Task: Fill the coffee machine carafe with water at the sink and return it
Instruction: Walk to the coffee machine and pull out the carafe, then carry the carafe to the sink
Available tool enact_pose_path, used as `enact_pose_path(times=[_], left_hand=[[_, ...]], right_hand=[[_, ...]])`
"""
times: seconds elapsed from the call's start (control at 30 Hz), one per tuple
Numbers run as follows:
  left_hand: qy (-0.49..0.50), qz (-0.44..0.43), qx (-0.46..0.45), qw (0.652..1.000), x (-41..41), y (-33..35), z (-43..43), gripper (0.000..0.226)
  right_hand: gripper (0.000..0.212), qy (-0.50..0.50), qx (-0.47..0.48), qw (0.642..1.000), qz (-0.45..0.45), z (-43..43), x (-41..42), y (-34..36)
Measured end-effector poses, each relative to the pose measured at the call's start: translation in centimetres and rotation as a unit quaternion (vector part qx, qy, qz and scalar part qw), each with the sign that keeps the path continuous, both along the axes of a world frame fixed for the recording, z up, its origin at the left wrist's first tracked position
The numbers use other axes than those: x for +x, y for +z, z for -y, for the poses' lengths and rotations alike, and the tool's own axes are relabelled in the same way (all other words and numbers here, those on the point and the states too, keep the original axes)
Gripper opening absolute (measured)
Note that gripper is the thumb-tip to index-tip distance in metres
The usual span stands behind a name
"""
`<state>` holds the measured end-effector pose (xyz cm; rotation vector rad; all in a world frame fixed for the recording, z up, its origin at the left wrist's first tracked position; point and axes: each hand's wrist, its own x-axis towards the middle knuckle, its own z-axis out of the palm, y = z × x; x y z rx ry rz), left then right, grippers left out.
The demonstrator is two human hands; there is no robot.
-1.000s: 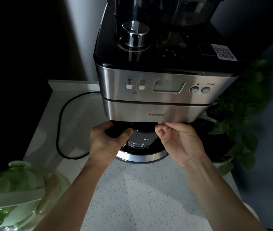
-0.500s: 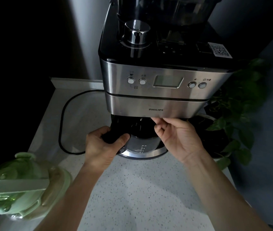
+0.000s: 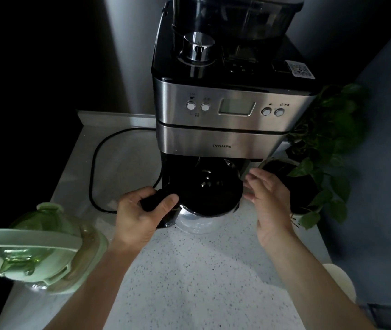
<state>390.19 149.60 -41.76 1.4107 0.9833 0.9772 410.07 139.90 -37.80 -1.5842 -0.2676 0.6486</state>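
Carafe (image 3: 205, 210), centre frame, now half out from under the coffee machine (image 3: 232, 115), where a second ago it sat tucked in. Left hand (image 3: 139, 217) fingers wrapped tight round the black handle; right hand (image 3: 269, 201) has let go, fingers loosely spread beside the lid. Removal nearly done; sink trip next, likely.

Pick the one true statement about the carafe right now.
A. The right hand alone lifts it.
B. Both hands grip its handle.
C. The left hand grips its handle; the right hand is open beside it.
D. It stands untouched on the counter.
C: the left hand is closed around the black handle of the carafe, while the right hand is open beside it, fingers spread.
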Motion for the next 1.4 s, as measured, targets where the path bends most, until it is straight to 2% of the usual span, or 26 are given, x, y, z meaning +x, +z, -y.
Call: enact_pose_path(times=[0.1,0.17,0.3,0.4,0.53,0.67,0.77,0.83,0.87,0.93,1.03,1.07,1.13,1.17,1.23,1.37,1.4], left_hand=[[-0.021,0.005,-0.004,1.000,-0.5,0.6,0.9,0.040],[-0.036,0.017,-0.015,0.999,-1.0,1.3,1.8,0.040],[-0.053,0.037,-0.031,0.997,-2.1,3.0,3.9,0.034],[-0.056,0.054,-0.027,0.997,-2.7,5.1,5.5,0.037],[-0.047,0.057,-0.006,0.997,-3.4,9.0,8.2,0.044],[-0.035,0.071,0.020,0.997,-4.4,13.9,12.2,0.044],[-0.006,0.074,0.031,0.997,-5.7,17.3,16.1,0.051],[0.010,0.083,0.033,0.996,-7.0,19.4,18.9,0.049],[0.014,0.093,0.034,0.995,-7.7,20.7,20.6,0.044],[0.018,0.117,0.029,0.993,-9.2,22.8,23.4,0.041],[0.045,0.145,0.019,0.988,-12.2,25.5,27.5,0.061],[0.053,0.149,0.019,0.987,-13.4,26.3,28.8,0.059],[0.068,0.140,0.028,0.987,-16.1,28.0,31.5,0.037],[0.083,0.138,0.029,0.987,-17.4,28.8,32.7,0.034],[0.117,0.142,0.037,0.982,-20.4,30.1,34.9,0.038],[0.196,0.124,0.072,0.970,-27.1,32.0,38.4,0.063],[0.214,0.118,0.082,0.966,-28.4,32.2,39.1,0.063]], right_hand=[[0.033,0.090,-0.030,0.995,0.007,1.2,-1.3,0.2],[0.035,0.119,-0.040,0.992,-0.001,2.1,-2.1,0.6],[0.022,0.119,-0.039,0.992,-0.025,4.1,-2.8,1.6],[0.043,0.146,0.007,0.989,-0.004,6.1,-2.9,2.7],[0.045,0.168,0.022,0.985,0.026,8.8,-3.5,6.8],[0.060,0.182,0.044,0.981,0.059,12.3,-4.5,10.9],[0.055,0.180,0.069,0.979,0.070,15.5,-5.5,13.6],[0.040,0.185,0.087,0.975,0.082,17.8,-6.5,15.4],[0.035,0.191,0.103,0.972,0.086,19.0,-7.2,16.4],[0.039,0.209,0.140,0.964,0.092,21.1,-8.3,18.1],[0.051,0.244,0.170,0.950,0.090,23.7,-10.4,20.5],[0.051,0.265,0.174,0.943,0.097,24.4,-11.3,21.3],[0.052,0.313,0.185,0.925,0.113,25.8,-13.4,22.7],[0.053,0.337,0.194,0.914,0.119,26.3,-14.6,23.4],[0.057,0.371,0.205,0.897,0.123,26.9,-17.4,24.5],[0.063,0.416,0.214,0.878,0.097,26.8,-24.0,25.9],[0.063,0.428,0.215,0.873,0.089,26.6,-25.6,26.0]])
